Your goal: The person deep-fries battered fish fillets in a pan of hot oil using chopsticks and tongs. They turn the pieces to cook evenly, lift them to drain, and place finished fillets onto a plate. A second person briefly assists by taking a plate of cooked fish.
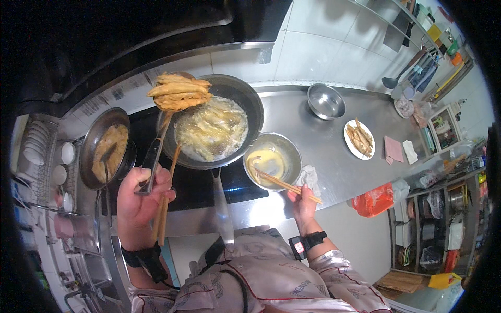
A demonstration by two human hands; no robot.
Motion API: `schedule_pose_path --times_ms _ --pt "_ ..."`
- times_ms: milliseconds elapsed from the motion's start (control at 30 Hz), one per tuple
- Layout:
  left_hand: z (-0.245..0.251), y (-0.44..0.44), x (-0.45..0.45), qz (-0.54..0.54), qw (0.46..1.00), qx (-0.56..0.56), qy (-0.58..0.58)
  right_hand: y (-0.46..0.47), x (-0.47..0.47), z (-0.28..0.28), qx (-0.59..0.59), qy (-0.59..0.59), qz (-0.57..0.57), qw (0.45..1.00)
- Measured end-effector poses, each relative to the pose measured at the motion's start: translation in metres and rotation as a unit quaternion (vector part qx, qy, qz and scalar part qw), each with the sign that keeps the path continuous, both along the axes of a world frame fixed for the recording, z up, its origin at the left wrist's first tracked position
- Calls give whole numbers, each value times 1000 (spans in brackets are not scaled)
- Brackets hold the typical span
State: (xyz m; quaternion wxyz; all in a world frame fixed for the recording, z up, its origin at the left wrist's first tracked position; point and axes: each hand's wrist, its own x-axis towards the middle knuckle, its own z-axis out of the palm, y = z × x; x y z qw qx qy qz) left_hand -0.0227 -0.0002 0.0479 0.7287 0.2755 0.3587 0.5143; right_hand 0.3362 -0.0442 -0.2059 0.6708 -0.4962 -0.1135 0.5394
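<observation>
My left hand grips the handle of a skimmer and a pair of wooden chopsticks. Golden fried pieces are piled on the skimmer, above the left rim of a frying pan. Pale battered pieces bubble in oil in that pan. My right hand holds another pair of chopsticks, whose tips reach into a steel bowl of yellow batter. A small piece lies at the tips. A crumpled white cloth is beside the bowl.
A wok of food with a spatula stands at left, near a dish rack. Farther right are an empty steel bowl, a white plate of small fish, a pink cloth and a red bag. The pan's handle points towards me.
</observation>
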Motion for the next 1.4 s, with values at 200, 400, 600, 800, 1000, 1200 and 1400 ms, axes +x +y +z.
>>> schedule_pose_path --times_ms 200,400,600,800,1000,1200,1400 --pt "2 0 4 4 1000 -3 -4 9 28 12 5 -26 -31 999" --pt "-1 6 3 -14 1000 -3 -6 1 35 66 99 -565 -27 819" --pt "-3 5 5 -16 1000 -10 -24 3 -7 80 315 -753 123 565" --pt "-3 5 6 -16 1000 -8 -22 8 -3 58 98 -633 40 767" --pt "-4 6 6 2 1000 -7 -11 11 16 62 29 -474 -27 880" --pt "-4 7 9 -17 999 -5 -27 8 -27 61 133 -538 7 833" --pt "-2 5 9 -17 1000 5 -20 11 -18 82 282 -743 108 597"
